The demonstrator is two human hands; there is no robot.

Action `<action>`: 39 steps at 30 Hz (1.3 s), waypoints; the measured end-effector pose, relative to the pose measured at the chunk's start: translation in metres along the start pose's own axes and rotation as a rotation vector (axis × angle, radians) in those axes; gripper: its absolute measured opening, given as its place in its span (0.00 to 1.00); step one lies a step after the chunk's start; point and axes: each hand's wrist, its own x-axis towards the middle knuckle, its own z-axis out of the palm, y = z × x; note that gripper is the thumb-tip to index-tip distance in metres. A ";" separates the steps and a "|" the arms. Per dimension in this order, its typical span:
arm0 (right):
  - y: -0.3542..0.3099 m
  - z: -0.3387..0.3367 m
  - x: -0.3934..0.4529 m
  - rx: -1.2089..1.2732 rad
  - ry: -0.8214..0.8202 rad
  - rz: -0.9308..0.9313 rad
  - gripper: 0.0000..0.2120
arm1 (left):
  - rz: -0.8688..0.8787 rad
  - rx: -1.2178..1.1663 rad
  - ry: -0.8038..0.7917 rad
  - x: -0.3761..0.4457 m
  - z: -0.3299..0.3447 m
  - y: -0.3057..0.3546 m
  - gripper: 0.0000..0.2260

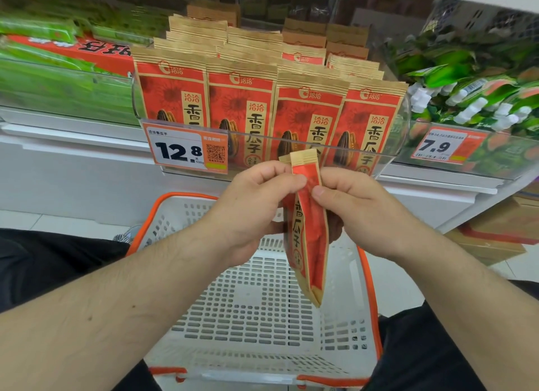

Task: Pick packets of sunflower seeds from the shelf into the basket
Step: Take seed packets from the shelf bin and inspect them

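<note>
Fingers [287, 179] of the left hand [253, 204] pinch the upper part of a sunflower seed packet [309, 233], and the right hand [358, 207] pinches the same packet from the other side, thumb curled onto its red face. Both hands grip it, right over the basket [344, 309]!

That basket is white perforated plastic with an orange rim, sitting low between the person's knees, and its slotted floor shows bare beneath the packet. Behind the hands, a clear shelf bin [390, 154] holds rows of matching seed packets [242, 105] standing upright, 4 across the front, more stacked behind. A price tag [178, 150] reading 12.8 is clipped to the bin's front, and a second tag [437, 147] reads 7.9 to the right. Green packets [43, 67] fill the left bin, green pouches with white caps [472, 99] the right.

The held packet hangs edge-on to the camera, long axis near vertical, sealed top up by the fingers, bottom tilted slightly right, down into the basket's mouth.
</note>
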 end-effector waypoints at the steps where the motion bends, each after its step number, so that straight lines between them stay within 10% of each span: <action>1: -0.001 -0.001 0.000 0.043 -0.015 0.015 0.14 | -0.006 -0.006 -0.012 -0.001 0.000 0.000 0.02; 26: -0.025 -0.013 -0.018 -0.233 -0.312 0.160 0.25 | 0.017 -0.090 0.055 -0.006 0.009 -0.004 0.08; 32: -0.026 -0.007 -0.025 -0.339 -0.389 0.157 0.51 | 0.021 -0.140 0.126 -0.008 0.015 -0.006 0.09; 39: -0.025 -0.012 -0.027 -0.265 -0.442 0.072 0.53 | 0.004 -0.170 0.128 -0.008 0.018 -0.008 0.11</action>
